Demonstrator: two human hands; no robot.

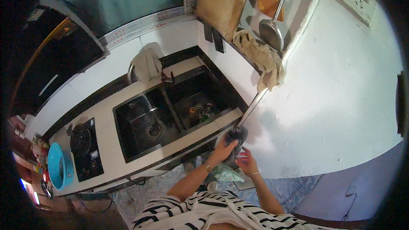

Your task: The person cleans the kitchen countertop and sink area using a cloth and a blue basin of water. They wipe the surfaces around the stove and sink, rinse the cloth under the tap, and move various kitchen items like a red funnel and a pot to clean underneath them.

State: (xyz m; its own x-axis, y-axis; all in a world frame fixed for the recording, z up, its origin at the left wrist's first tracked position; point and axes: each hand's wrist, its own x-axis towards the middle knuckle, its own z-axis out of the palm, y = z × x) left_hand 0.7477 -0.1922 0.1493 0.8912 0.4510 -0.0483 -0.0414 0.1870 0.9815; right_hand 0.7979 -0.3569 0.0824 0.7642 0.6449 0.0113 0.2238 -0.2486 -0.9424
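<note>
My left hand (223,152) grips a dark grey, bundled object (239,133), perhaps cloth or a glove; blur hides what it is. It is held beside the white wall, past the counter's front right corner. Just below it, my right hand (247,163) has its fingers apart, the tips close to the object's lower end. Whether they touch it I cannot tell. Below my hands, on the floor side, is a green and white plastic bag (226,173).
Left of my hands is a black double-basin sink (175,111) with a cloth (147,64) draped over its tap. Further left are a black hob (85,148) and a blue basin (57,166). A steel spatula (271,32) and rag (258,52) hang on the right. Plastic sheeting (150,183) covers the floor.
</note>
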